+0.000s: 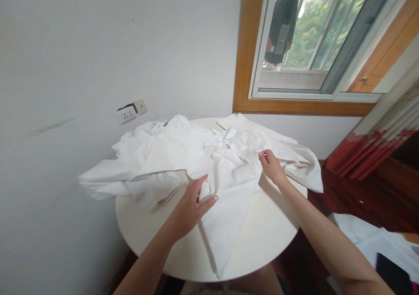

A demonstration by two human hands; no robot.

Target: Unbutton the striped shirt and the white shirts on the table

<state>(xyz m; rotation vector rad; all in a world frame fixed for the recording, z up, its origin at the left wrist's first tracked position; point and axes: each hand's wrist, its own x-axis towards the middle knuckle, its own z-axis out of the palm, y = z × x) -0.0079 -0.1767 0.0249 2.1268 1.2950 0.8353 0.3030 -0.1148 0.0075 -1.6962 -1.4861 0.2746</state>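
White cloth (pixel 229 199) lies crumpled over a round white table (pixel 275 242), with one pointed end reaching toward the near edge. I cannot tell whether it is a garment or a sheet. My left hand (pixel 191 205) is at the near left of the cloth, thumb and fingers apart, with the fingertips at its surface. On the right, my right hand (pixel 272 167) is closed in a pinch on the cloth's edge. More white fabric (pixel 157 151) is heaped on the left and hangs past the table's edge.
A wall with a socket (pixel 127 114) stands close behind and to the left. A wood-framed window (pixel 304 107) is at the back right, beside a red and white curtain (pixel 360 149). Papers (pixel 369 238) and a dark flat object (pixel 393 274) lie at the lower right.
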